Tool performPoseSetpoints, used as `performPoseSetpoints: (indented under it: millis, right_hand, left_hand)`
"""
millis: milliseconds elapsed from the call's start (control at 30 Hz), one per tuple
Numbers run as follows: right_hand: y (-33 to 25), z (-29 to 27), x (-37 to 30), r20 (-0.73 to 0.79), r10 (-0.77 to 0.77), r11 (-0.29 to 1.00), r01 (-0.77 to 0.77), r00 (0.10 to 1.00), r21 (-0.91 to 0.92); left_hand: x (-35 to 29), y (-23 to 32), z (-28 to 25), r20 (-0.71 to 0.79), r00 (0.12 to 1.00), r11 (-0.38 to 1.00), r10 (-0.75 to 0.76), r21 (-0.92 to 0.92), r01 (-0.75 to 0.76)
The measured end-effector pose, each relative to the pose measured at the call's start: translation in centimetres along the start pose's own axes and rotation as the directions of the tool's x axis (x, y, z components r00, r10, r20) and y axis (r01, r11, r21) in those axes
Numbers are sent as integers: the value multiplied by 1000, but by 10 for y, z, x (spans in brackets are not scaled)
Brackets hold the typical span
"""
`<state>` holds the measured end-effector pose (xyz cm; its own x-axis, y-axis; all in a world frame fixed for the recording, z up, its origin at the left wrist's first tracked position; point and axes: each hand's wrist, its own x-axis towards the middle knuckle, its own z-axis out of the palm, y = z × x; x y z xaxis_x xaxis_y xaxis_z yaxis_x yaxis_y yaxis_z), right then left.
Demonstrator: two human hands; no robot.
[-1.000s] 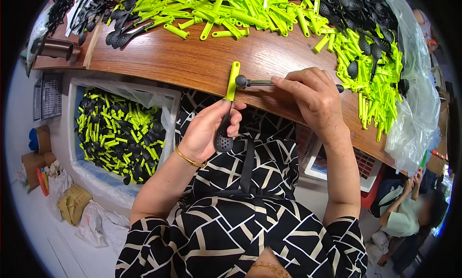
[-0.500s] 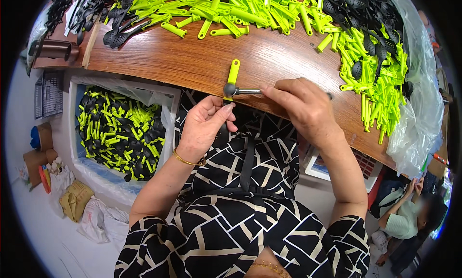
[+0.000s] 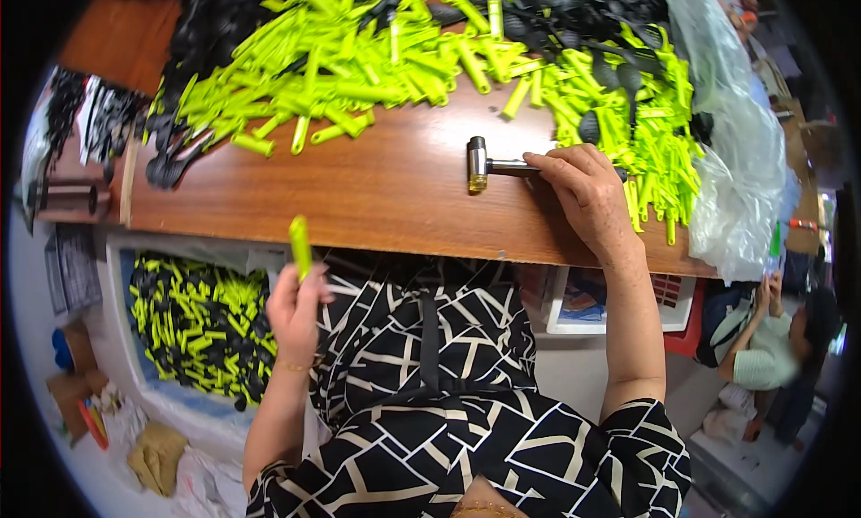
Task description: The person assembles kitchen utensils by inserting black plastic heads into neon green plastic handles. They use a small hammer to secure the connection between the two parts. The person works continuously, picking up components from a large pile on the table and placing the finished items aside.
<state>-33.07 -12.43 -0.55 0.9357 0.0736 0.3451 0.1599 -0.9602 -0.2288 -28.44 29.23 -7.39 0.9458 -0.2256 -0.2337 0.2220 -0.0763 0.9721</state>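
Brown table (image 3: 386, 204) beyond me, green heap (image 3: 359, 74) at twelve, filled box (image 3: 121, 312) at nine. On my feed, the left hand (image 3: 300, 307) at eight pinches a green handle (image 3: 300, 246); the right hand (image 3: 583, 193) at two grips the hammer (image 3: 478, 165). I'd use a light pinch, hammer low.

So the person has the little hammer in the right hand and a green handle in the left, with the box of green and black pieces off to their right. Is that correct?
Not quite: the box of green and black pieces is off to their left, as the head view shows. The right hand does have the little hammer, and the left hand a green handle.
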Motion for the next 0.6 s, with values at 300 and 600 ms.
performPoseSetpoints:
  millis: [300, 600]
  right_hand:
    - [38, -20, 1, -154, 124, 992, -124, 980, 9]
    - [56, 11, 86, 230, -115, 993, 115, 966, 13]
  left_hand:
    - [-38, -191, -292, -683, 726, 177, 81, 726, 664]
    - [72, 44, -64, -2, 650, 336, 760, 858, -390]
